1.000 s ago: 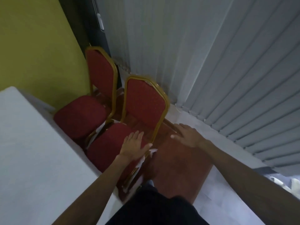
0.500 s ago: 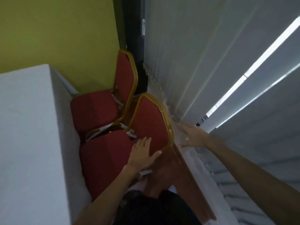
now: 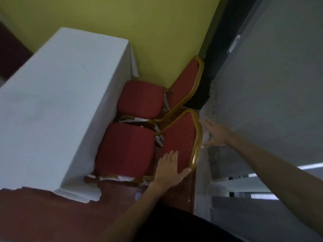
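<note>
The left hand (image 3: 169, 169) lies flat on the padded back of the near chair (image 3: 125, 147), fingers straight, thumb splayed toward the gold frame, gripping nothing; the right hand (image 3: 215, 135) is stretched behind that back, fingers extended, holding nothing; whether it touches the frame I cannot tell. The chair is tucked against the white-clothed table (image 3: 57, 102); a twin chair (image 3: 141, 98) stands just beyond it. My worry: flat palms could slip on smooth tubular metal and dotted red fabric; a pull might snag the draped cloth or knock the grey blinds (image 3: 271, 84) behind.
</note>
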